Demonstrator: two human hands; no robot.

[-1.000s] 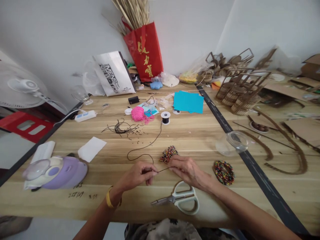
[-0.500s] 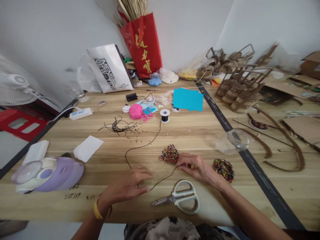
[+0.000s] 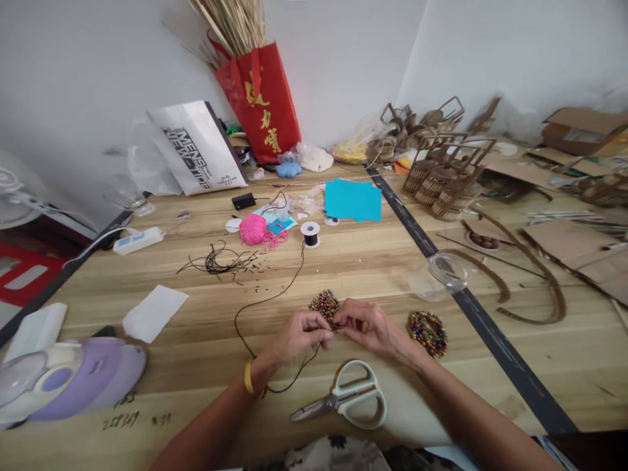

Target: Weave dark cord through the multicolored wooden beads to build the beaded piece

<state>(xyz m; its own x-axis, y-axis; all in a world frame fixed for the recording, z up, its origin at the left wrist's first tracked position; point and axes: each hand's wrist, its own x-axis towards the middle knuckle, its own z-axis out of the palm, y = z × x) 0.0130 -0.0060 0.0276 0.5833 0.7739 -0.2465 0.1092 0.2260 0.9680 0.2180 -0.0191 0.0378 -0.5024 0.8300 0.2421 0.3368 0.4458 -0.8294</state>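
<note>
My left hand (image 3: 305, 332) and my right hand (image 3: 367, 325) are close together over the table, each pinching the thin black cord (image 3: 303, 367). The cord runs in a loop under my left wrist and back to a white spool (image 3: 310, 233) wound with black. Just beyond my fingertips lies a cluster of multicoloured beads (image 3: 324, 304), partly hidden by my hands. Right of my right wrist is a second bunch of strung beads (image 3: 428, 333). White-handled scissors (image 3: 346, 396) lie between my forearms, blades pointing left.
Cut black cord pieces (image 3: 220, 260), pink yarn (image 3: 254, 229) and blue sheets (image 3: 352, 200) lie farther back. At the left are a purple-and-white device (image 3: 88, 376) and white paper (image 3: 155, 313). A clear plastic container (image 3: 444, 275) and small woven baskets (image 3: 449, 193) stand to the right.
My left hand has moved right and up to meet my right hand, its spread fingers closing on the cord. The view has shifted slightly to the right.
</note>
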